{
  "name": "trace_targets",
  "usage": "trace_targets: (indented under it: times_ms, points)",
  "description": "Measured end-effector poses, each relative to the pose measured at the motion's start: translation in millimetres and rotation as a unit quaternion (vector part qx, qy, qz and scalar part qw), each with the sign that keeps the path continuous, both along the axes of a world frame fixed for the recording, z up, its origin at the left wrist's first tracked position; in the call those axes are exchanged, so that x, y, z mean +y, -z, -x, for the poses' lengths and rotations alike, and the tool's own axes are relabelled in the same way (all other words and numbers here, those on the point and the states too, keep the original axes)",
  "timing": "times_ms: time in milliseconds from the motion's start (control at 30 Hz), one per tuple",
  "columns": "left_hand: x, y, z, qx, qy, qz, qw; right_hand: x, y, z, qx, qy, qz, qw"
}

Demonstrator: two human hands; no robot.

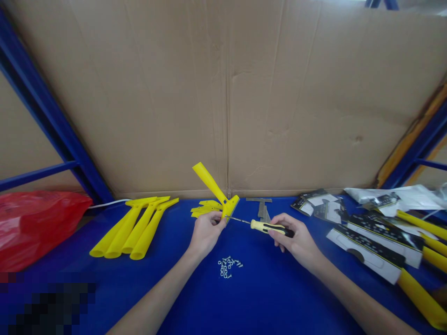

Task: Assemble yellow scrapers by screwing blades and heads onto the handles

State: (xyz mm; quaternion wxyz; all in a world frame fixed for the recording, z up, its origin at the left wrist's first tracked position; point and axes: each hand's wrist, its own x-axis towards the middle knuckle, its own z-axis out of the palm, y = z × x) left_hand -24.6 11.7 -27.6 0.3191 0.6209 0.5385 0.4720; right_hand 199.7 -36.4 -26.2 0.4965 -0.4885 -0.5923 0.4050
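My left hand is closed on the head end of a yellow plastic scraper, whose handle points up and to the left. In my right hand is a screwdriver with a pale yellow and black handle. Its shaft runs left, and the tip meets the scraper's head near my left fingers. Whether a screw sits under the tip is too small to tell. Below the hands lies a small pile of silvery screws and nuts. Behind my left hand are several flat yellow plastic pieces.
Several yellow scraper handles lie at left, beside a red plastic bag. Metal blades rest behind the screwdriver. At right are black-and-white packaging cards, some with yellow handles. A cardboard wall rises behind the blue table.
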Motion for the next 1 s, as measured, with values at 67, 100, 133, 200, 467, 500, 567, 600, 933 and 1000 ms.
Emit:
trace_targets:
  times_ms: [67,100,133,200,467,500,567,600,933,1000]
  points:
    - [-1,-2.4,-1,0.003,-0.001,0.005,1.000,0,-0.1,1,-0.004,0.000,-0.001,1.000]
    - [-2,-3.1,-1,0.006,0.000,0.006,1.000,-1,-0.4,1,-0.005,-0.001,0.000,1.000]
    - [-2,-3.5,-1,0.009,0.000,0.004,1.000,-1,-0.9,2,-0.006,-0.002,-0.001,1.000]
    - [-2,-3.1,0,0.014,0.000,0.000,1.000,-2,-1.9,3,-0.010,-0.002,-0.002,1.000]
    - [2,4.1,1,0.008,0.008,-0.003,1.000,-6,-3.1,2,-0.096,0.017,-0.049,0.994]
    - [2,4.4,1,0.006,0.010,-0.002,1.000,-7,-3.3,2,-0.108,0.021,-0.058,0.992]
    - [2,4.4,1,0.004,0.013,0.001,1.000,-7,-4.1,1,-0.128,0.030,-0.076,0.988]
    - [2,4.2,2,0.004,0.013,0.002,1.000,-7,-4.6,1,-0.137,0.036,-0.086,0.986]
    - [4,8.7,1,-0.005,0.018,-0.002,1.000,-5,-5.2,2,-0.192,0.066,-0.163,0.965]
    - [4,9.5,2,-0.009,0.020,-0.001,1.000,-6,-5.0,2,-0.198,0.067,-0.165,0.964]
